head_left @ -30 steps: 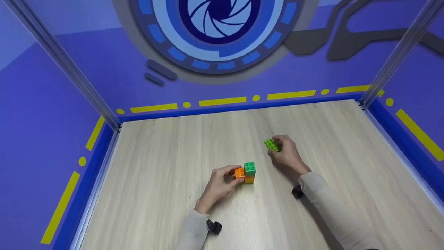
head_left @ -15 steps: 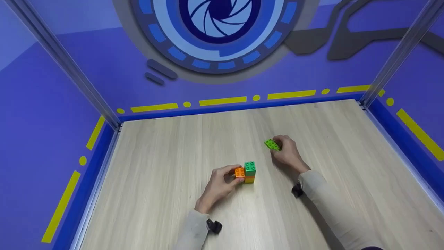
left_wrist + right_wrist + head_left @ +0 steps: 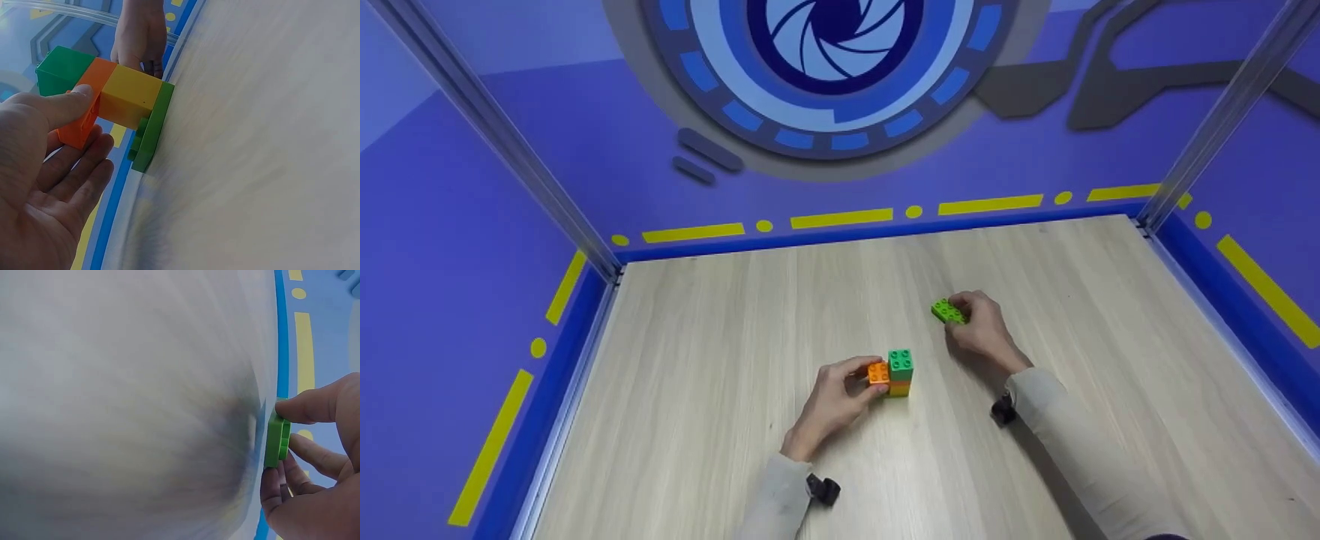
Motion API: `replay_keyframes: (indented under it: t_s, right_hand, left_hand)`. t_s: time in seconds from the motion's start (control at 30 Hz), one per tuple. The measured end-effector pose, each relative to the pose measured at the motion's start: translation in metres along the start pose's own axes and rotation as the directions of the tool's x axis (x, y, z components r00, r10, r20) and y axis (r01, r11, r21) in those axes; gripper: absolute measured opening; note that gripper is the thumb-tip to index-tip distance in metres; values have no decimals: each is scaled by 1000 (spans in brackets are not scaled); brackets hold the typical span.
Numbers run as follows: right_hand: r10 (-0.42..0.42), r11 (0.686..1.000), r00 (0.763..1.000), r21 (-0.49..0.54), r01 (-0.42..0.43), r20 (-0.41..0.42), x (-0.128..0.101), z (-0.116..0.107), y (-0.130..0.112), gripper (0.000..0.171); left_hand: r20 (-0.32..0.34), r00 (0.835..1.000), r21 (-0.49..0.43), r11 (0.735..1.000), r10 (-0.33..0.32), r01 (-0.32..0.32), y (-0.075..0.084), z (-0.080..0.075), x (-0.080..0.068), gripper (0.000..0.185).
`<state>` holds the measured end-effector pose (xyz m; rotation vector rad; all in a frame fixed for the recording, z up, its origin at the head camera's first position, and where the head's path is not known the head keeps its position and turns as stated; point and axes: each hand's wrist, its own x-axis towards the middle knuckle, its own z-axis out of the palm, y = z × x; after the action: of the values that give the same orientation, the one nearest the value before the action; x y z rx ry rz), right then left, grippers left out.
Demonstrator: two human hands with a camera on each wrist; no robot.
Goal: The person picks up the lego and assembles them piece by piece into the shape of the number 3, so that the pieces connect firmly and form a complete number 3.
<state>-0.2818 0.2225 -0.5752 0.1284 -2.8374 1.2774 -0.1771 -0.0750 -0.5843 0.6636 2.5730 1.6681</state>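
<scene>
My left hand pinches an orange brick between thumb and fingers. That brick juts out sideways from a small stack, as the left wrist view shows. On top of the stack is a green brick; below the orange layer comes a yellow brick, and a flat green plate forms the base on the table. Farther back and to the right, my right hand grips a flat lime-green brick by its ends. In the right wrist view this lime-green brick is low at the tabletop.
The wooden table carries the stack near its middle. A blue patterned wall closes off the back, and side panels with metal posts stand left and right.
The lime-green brick tilts slightly in my right hand, and those fingers shift a little. My left hand and the stack stay where they were.
</scene>
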Motion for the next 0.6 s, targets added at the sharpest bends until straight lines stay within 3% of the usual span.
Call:
replay_keyframes:
  t_s: [0.3,0.6]
  right_hand:
    - [2,1000,1000,3,-2,10,-2,-4,-6,44]
    - [-99,995,995,33,99,-1,-6,-11,-14,39]
  left_hand:
    - [2,1000,3,1000,-8,8,0,0,0,43]
    - [7,1000,-57,998,1,-1,1,-1,-1,45]
